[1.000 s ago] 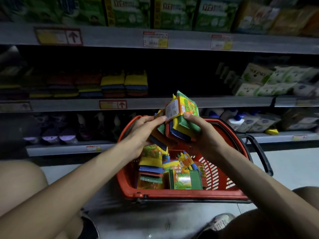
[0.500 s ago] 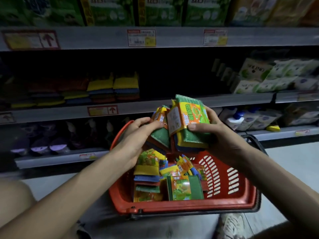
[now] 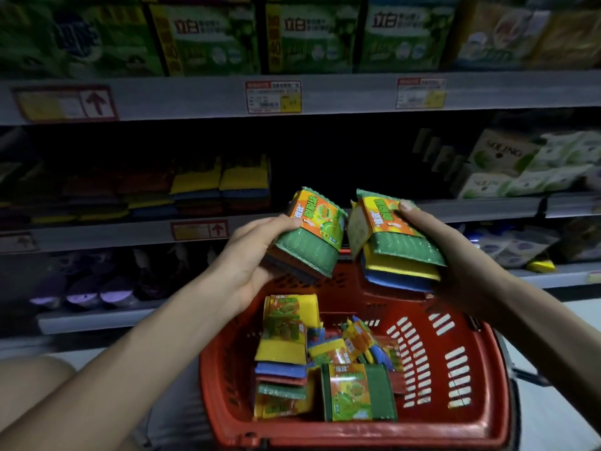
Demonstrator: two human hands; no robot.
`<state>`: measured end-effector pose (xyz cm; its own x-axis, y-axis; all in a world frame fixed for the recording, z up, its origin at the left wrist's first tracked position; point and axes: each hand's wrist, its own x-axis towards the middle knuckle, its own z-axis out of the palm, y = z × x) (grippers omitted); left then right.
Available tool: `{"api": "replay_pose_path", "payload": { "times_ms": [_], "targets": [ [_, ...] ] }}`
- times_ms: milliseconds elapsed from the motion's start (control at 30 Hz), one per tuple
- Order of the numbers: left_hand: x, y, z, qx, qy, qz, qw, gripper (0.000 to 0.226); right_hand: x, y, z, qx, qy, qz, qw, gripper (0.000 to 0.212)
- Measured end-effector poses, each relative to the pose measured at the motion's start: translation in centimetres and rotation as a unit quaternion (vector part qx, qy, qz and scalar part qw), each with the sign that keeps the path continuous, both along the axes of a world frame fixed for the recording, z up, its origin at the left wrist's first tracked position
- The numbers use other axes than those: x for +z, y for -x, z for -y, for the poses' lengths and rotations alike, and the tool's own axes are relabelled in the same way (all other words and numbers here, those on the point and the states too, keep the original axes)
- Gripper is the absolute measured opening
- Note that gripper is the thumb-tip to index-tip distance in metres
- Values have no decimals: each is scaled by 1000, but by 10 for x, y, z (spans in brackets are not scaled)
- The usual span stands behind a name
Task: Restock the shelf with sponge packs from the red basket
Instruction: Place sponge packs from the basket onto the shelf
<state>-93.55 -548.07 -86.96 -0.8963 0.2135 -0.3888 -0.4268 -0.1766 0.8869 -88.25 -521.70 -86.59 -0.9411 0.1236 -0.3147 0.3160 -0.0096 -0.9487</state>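
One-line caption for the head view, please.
Left hand and right hand each hold a sponge pack above the red basket, facing the sponge shelf.

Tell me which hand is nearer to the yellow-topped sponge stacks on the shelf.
Left. The left hand, gripping one pack, is just below and right of the stacks; the right hand, gripping another pack, is farther right.

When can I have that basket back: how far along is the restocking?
Done: sponge stacks sit on the middle shelf. In hand: the left hand grips one pack, the right hand a second pack, above the red basket. Left: several packs lie in it.
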Motion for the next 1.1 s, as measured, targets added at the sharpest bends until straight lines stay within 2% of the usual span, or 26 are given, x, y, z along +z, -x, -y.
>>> {"api": "replay_pose_path", "payload": {
  "times_ms": [67, 133, 267, 367, 500, 600, 667, 733, 867, 1100],
  "targets": [
    [2, 5, 1, 1, -13, 5, 1000, 20, 3, 10, -1, 27, -29, 11, 999, 62],
    [4, 10, 2, 2, -19, 1, 1000, 19, 8, 17, -5, 36, -45, 25, 998, 80],
    [0, 21, 1, 22, -5, -19, 1000, 21, 5, 14, -5, 60, -23, 37, 997, 62],
    [-2, 29, 1, 36, 13, -25, 999, 36, 1, 25, 1, 56, -27, 36, 997, 54],
    [1, 35, -1, 69, -1, -19, 997, 20, 2, 32, 10, 67, -41, 26, 997, 44],
    [1, 38, 0, 80, 2, -36, 996, 21, 4, 29, 17, 88, -48, 9, 995, 49],
    [-1, 39, 0, 80, 7, -42, 996, 25, 8, 23, 22, 92, -72, -17, 993, 34],
    [-2, 38, 0, 81, 5, -45, 996, 27, 11, 18, 25, 102, -96, -45, 989, 28],
    [-2, 39, 1, 89, -2, -47, 995, 40, 12, 17, 27, 121, -126, -91, 980, 42],
    [0, 39, -9, 116, 0, -76, 990, 63, 9, 11, 46, 185, -107, -108, 971, 66]
  ]
}}
